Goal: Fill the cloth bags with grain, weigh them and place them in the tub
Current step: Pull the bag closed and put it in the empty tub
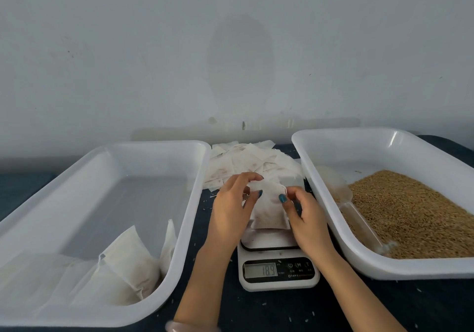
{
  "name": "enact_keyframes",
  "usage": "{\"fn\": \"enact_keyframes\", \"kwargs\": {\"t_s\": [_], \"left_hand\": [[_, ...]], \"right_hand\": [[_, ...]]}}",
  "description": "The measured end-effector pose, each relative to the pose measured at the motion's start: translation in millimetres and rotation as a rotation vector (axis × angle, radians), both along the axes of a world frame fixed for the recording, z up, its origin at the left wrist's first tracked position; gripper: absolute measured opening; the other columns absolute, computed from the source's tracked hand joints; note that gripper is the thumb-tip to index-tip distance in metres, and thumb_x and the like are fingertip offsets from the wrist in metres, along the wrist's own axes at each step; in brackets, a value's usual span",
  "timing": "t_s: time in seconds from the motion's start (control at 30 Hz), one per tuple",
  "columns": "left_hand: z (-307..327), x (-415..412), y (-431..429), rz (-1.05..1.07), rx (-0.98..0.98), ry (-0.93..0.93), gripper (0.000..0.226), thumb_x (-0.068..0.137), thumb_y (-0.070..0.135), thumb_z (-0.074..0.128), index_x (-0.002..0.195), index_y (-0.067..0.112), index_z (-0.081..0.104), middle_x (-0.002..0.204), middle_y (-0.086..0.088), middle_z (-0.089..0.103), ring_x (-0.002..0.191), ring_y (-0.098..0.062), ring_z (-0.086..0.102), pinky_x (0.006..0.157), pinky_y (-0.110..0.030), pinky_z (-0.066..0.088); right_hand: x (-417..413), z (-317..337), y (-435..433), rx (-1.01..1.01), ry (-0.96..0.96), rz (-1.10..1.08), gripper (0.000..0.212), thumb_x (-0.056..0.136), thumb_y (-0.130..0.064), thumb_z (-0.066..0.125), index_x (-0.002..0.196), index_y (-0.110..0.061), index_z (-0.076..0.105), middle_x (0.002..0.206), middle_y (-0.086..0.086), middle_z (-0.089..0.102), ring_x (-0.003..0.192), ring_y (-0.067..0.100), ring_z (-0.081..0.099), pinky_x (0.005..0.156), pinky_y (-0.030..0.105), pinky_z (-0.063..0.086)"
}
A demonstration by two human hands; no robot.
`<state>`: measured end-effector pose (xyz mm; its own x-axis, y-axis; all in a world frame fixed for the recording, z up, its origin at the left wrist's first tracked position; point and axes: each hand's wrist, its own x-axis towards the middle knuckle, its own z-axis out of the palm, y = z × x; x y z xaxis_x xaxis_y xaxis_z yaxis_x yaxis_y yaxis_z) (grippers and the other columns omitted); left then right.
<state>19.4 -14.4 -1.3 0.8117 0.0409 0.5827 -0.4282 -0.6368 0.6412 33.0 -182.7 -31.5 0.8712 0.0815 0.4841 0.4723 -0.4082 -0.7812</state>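
Note:
A small white cloth bag (pixel 268 207) stands upright on the white kitchen scale (pixel 278 267), whose display reads 18.9. My left hand (pixel 232 210) pinches the bag's top left corner and my right hand (pixel 304 215) pinches its top right corner. Brown grain (pixel 410 211) fills the near part of the white tub (pixel 359 254) on the right, and a clear scoop (pixel 351 203) lies on it. The white tub (pixel 184 229) on the left holds several filled bags (pixel 123 272) in its near corner.
A heap of empty white cloth bags (pixel 246 162) lies behind the scale, between the two tubs. Loose grains are scattered on the dark tabletop (pixel 256 311). A pale wall stands close behind the table.

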Motion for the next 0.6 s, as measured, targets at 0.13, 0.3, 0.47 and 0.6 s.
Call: {"fn": "enact_keyframes", "kwargs": {"t_s": [0.13, 0.3, 0.47, 0.6], "left_hand": [[1.0, -1.6, -1.4, -0.014, 0.100, -0.023, 0.024, 0.092, 0.013, 0.068, 0.112, 0.024, 0.066, 0.113, 0.012, 0.058, 0.079, 0.000, 0.055, 0.070, -0.019, 0.052], [2.9, -2.3, -4.0, -0.025, 0.106, 0.001, 0.018, 0.089, 0.015, 0.071, 0.104, 0.019, 0.062, 0.106, 0.012, 0.057, 0.080, -0.007, 0.058, 0.073, -0.034, 0.056], [6.6, -4.0, -3.4, 0.019, -0.003, -0.036, 0.022, 0.086, 0.016, 0.076, 0.101, 0.022, 0.061, 0.086, 0.014, 0.067, 0.084, -0.001, 0.063, 0.071, -0.020, 0.053], [9.5, -3.4, 2.0, -0.032, -0.071, -0.079, 0.010, 0.086, 0.007, 0.074, 0.093, 0.014, 0.070, 0.087, 0.011, 0.071, 0.083, -0.004, 0.067, 0.072, -0.024, 0.056]], "right_hand": [[-0.9, 1.2, 1.3, 0.015, -0.033, -0.029, 0.013, 0.089, -0.051, 0.049, 0.081, -0.040, 0.050, 0.075, -0.019, 0.058, 0.072, 0.004, 0.054, 0.062, 0.016, 0.038], [-1.6, 0.7, 1.7, 0.031, -0.012, -0.054, 0.024, 0.089, -0.036, 0.062, 0.072, -0.039, 0.046, 0.067, -0.016, 0.054, 0.069, 0.005, 0.054, 0.063, 0.021, 0.037], [-7.0, 5.1, 5.3, 0.052, 0.041, -0.041, 0.024, 0.090, -0.031, 0.067, 0.072, -0.033, 0.051, 0.072, -0.011, 0.059, 0.073, 0.006, 0.058, 0.066, 0.020, 0.039], [-13.4, 12.3, 5.3, 0.096, 0.043, 0.018, 0.035, 0.081, -0.062, 0.066, 0.095, -0.030, 0.064, 0.091, -0.014, 0.068, 0.092, 0.006, 0.064, 0.081, 0.025, 0.049]]}}
